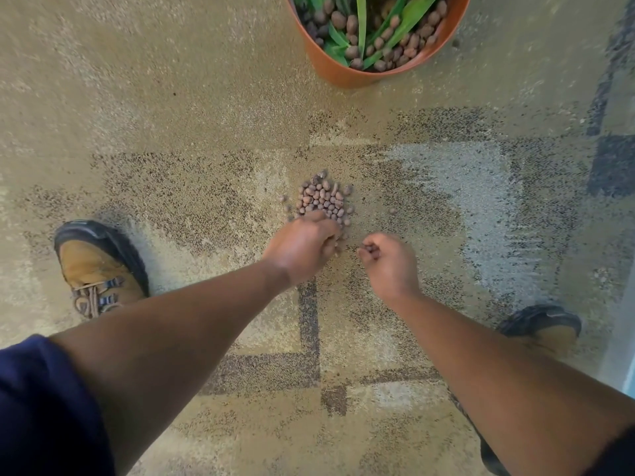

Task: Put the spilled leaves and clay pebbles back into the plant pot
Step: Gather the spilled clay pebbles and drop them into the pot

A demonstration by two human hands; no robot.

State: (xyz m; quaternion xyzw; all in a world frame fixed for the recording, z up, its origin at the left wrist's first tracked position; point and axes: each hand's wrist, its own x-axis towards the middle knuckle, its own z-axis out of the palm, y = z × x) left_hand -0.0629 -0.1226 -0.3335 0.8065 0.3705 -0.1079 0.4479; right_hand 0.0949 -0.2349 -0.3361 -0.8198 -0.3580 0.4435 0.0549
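A heap of brown clay pebbles (323,199) lies on the patterned carpet in the middle of the view. My left hand (302,245) rests at the near edge of the heap, its fingers curled around some pebbles. Just to its right, my right hand (388,261) is cupped shut with a few pebbles showing between its fingers. An orange plant pot (330,68) stands at the top of the view, holding green leaves (395,18) and more clay pebbles. One stray pebble (392,211) sits apart to the right of the heap.
My left shoe (96,266), tan and black, is planted at the left. My right shoe (546,328) shows at the right, partly behind my forearm. A dark band of carpet pattern (611,159) runs along the right edge.
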